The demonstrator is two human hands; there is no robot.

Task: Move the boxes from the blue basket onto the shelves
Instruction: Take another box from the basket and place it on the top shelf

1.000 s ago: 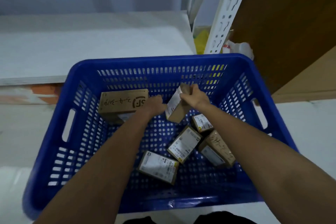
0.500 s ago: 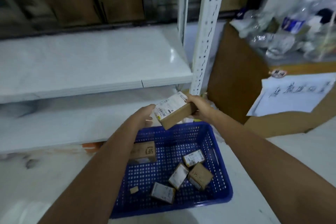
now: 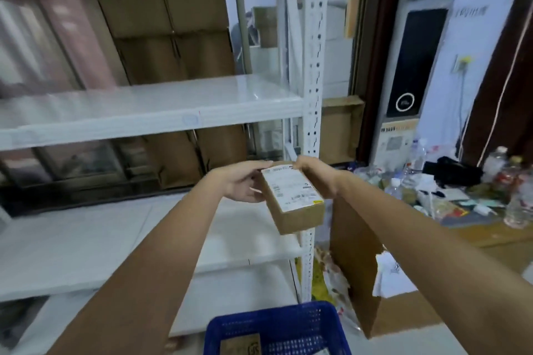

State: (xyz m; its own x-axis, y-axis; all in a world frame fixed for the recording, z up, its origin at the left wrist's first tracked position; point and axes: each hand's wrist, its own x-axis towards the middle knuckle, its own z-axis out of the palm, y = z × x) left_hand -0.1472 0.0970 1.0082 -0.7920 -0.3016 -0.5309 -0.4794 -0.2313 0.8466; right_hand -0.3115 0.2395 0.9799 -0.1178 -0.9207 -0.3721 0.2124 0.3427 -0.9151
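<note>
A small brown cardboard box (image 3: 294,202) with a white label on top is held up in front of the white shelves. My left hand (image 3: 243,181) grips its left side and my right hand (image 3: 313,174) grips its far right end. The box hangs above the middle shelf (image 3: 86,242), near the white perforated upright post (image 3: 314,66). The upper shelf (image 3: 129,112) is bare. At the bottom edge, the blue basket (image 3: 277,323) shows its far rim, with one brown box (image 3: 240,346) partly visible inside.
Large brown cartons (image 3: 170,32) stand behind the shelving. To the right, a big open cardboard box (image 3: 357,265) sits on the floor. Behind that box, a low surface is cluttered with plastic bottles (image 3: 519,204) and bags. A dark door frame (image 3: 377,52) rises at the right.
Both hands lifted the labelled box out of the basket and up to shelf height. The view tilted upward, so the basket dropped to the bottom edge.
</note>
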